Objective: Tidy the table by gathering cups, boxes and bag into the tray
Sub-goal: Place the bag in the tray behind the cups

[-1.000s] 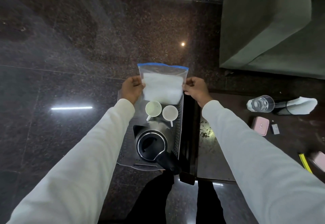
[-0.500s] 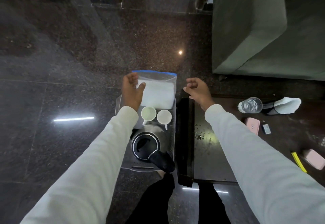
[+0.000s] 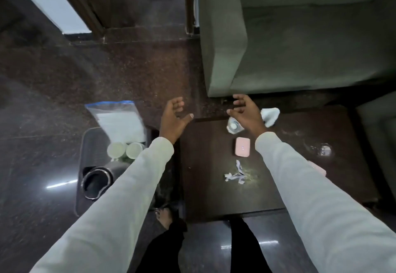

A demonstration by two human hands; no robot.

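Observation:
A grey tray (image 3: 86, 142) sits on the floor left of the dark table (image 3: 210, 187). In it stand a clear zip bag (image 3: 119, 120) with a blue seal, two white cups (image 3: 125, 150) and a black kettle (image 3: 96, 181). My left hand (image 3: 173, 118) hovers open above the table's left edge, holding nothing. My right hand (image 3: 246, 112) is open above a clear glass (image 3: 233, 126) that lies near the table's far edge, partly hidden by it. A pink box (image 3: 242, 149) lies below the glass. A second pink box (image 3: 317, 168) peeks out behind my right sleeve.
A white cloth (image 3: 270, 115) lies beside the glass. Torn paper scraps (image 3: 234, 174) and crumbs mark the table's middle. Another clear glass object (image 3: 324, 149) sits at the right. A grey sofa (image 3: 300, 37) stands behind the table. My legs are at the near edge.
Both hands let go of the zip bag, which now rests in the tray. They moved right over the table, and the view swung right with them.

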